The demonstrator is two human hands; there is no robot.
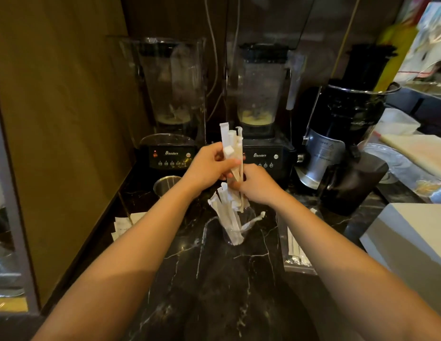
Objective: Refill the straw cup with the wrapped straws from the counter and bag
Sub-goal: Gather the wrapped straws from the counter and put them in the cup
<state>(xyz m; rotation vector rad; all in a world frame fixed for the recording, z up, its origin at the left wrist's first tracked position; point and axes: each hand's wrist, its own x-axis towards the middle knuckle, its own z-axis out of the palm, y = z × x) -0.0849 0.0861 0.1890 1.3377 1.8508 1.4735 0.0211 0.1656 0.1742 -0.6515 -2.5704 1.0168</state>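
A clear straw cup [235, 233] stands on the black marble counter [214, 279], holding several white wrapped straws that lean left. Above it I hold a bunch of wrapped straws [231, 141] upright. My left hand [209, 166] grips the bunch near its middle. My right hand [257, 184] is closed on its lower part, just over the cup. A clear bag [297, 252] with more wrapped straws lies flat on the counter to the right of the cup, partly hidden by my right forearm.
Two blenders [170, 153] [262, 153] stand at the back, a juicer [337, 148] to their right. A small metal cup [166, 184] sits at the back left. Paper slips [124, 226] lie on the left, a white box [411, 239] on the right.
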